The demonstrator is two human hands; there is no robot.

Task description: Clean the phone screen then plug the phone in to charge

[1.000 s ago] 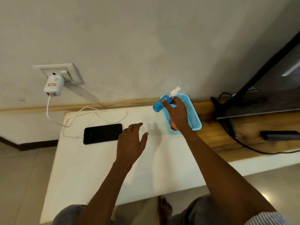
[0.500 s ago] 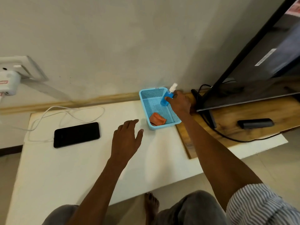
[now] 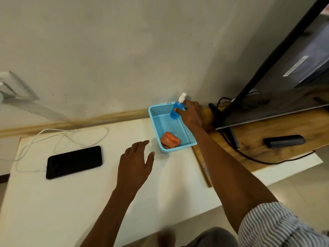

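Your left hand [image 3: 136,162] hovers with fingers spread loosely over the white bench [image 3: 89,202], holding nothing. The black phone [image 3: 73,162] lies flat to its left, by the white cable [image 3: 71,135]. Farther back, your right hand [image 3: 191,114] grips the blue spray bottle [image 3: 175,111] in the blue basket [image 3: 178,145], behind an orange cloth [image 3: 170,139].

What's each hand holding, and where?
Right hand grips the blue spray bottle by its body, inside the basket. Left hand holds nothing.
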